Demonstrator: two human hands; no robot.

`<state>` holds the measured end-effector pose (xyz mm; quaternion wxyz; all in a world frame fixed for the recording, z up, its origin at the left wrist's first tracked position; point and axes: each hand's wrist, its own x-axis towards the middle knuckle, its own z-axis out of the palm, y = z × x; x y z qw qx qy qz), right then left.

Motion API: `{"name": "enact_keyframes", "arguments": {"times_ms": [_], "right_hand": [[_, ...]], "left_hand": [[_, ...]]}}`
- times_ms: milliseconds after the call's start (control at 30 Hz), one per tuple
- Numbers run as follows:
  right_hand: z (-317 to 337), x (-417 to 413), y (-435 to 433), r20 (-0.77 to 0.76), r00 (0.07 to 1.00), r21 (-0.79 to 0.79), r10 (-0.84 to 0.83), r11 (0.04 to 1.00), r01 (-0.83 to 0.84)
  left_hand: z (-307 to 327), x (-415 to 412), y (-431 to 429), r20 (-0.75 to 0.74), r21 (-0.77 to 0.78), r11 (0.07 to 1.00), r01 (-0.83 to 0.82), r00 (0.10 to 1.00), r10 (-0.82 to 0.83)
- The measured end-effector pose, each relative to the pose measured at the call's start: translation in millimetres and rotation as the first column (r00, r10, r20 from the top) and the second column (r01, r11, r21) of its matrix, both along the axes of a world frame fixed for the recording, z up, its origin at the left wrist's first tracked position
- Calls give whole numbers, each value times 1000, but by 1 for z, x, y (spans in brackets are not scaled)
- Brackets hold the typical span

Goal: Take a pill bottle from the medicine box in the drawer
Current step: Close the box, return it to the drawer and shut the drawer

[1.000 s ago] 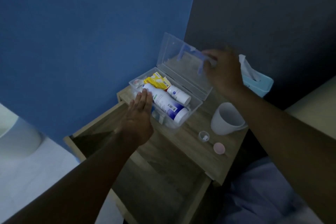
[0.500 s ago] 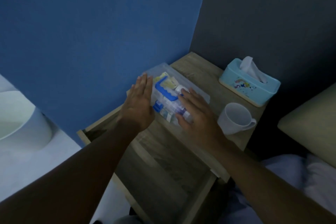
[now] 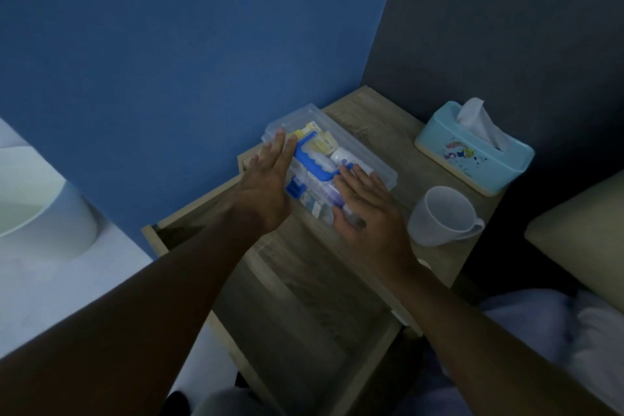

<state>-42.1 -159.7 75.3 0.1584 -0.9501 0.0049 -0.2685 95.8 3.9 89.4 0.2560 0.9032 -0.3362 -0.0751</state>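
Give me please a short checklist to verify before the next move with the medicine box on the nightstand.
1. Lid of the medicine box is down flat: ok; the blue handle lies on top.
2. Front latch snapped: cannot tell, it is partly behind the hands.
3. Both hands on the box: ok. The left hand lies flat at its left end, the right hand flat on its near right part, fingers spread.
4. Drawer is open to take the box: ok.
5. Mug clear of the box: ok, apart on the right.
6. Tissue box out of the way: ok, farther back.
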Motion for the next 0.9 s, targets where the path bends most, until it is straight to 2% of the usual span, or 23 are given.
{"name": "enact_keyframes", "arguments": {"times_ms": [67,133,200,300,367,533,700,900], "right_hand": [[0,0,1,3,1000,-6,-4,1000,4],[0,-1,1,8,1000,-14,-8,1000,8],[0,-1,2,18,1000,-9,-18,1000,19],[-1,0,2,31,999,0,-24,1000,24],[-1,0,3,34,999,-5,-25,1000,25],[-1,0,6,31,999,28,-40,999,39],[-2,1,8,44,998,45,-54,998,52],[-4,2,6,44,998,25,-52,998,51]], "left_hand": [[-3,-5,4,26,-111,991,-75,997,79],[-10,-12,8,96,-207,955,-213,967,237],[-19,-15,10,138,-160,938,-308,934,330],[-31,-14,10,162,32,954,-297,944,288],[-32,-13,7,135,26,962,-271,955,265],[-28,-11,9,-17,-171,936,-308,951,309],[-20,-19,11,-11,-298,881,-368,924,382],[-13,-28,-5,-204,-410,816,-409,912,355]]}}
